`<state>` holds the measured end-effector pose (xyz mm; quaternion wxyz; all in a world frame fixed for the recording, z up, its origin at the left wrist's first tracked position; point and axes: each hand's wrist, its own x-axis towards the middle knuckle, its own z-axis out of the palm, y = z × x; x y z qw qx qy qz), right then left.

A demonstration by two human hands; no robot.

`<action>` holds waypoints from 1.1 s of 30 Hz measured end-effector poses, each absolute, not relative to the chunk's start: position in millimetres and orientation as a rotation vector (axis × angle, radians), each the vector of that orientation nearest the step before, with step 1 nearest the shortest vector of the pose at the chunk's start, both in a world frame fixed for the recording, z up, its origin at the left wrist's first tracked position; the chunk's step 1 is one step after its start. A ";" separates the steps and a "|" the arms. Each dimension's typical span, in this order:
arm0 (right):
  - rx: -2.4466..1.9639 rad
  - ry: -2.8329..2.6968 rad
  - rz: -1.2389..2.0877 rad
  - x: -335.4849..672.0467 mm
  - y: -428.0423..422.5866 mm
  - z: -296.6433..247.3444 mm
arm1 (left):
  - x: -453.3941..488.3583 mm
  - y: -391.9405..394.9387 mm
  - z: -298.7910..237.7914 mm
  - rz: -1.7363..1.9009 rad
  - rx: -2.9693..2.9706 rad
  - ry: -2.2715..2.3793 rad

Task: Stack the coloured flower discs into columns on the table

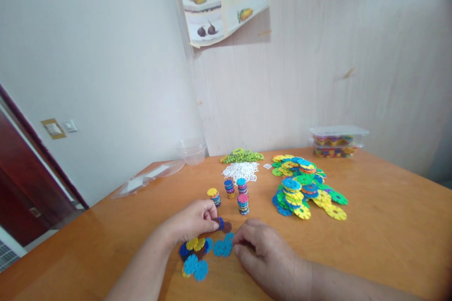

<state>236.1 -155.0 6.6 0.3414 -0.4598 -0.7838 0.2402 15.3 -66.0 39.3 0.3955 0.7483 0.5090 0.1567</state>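
Observation:
My left hand (194, 221) is closed in a pinch at a dark blue notched plastic disc (221, 223), beside a brown disc (227, 227). My right hand (264, 254) is curled, thumb and forefinger close together at the edge of some light blue discs (222, 247); whether they grip anything is hidden. Below my left wrist lies a loose group of yellow discs (195, 244), dark ones and light blue discs (196, 267). Just beyond the hands stand several small disc stacks, among them a pink-topped stack (243, 204) and a yellow-topped stack (213, 196).
A heap of larger notched discs (300, 188) spreads at the right. White pieces (240, 171) and green pieces (243, 156) are piled at the back. A clear tub (191, 151), clear lids (148, 178) and filled boxes (337, 142) stand along the wall.

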 end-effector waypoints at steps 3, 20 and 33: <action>-1.193 -2.039 0.639 236.5 -155.0 7.4 | 16.2 -66.2 44.3 0.420 1.933 1.312; -1.180 -2.050 0.610 236.0 -154.2 6.7 | 14.9 -58.0 65.0 1.036 1.730 1.379; -1.193 -2.049 0.617 235.7 -155.3 11.2 | 16.9 -36.8 39.8 1.147 1.706 1.427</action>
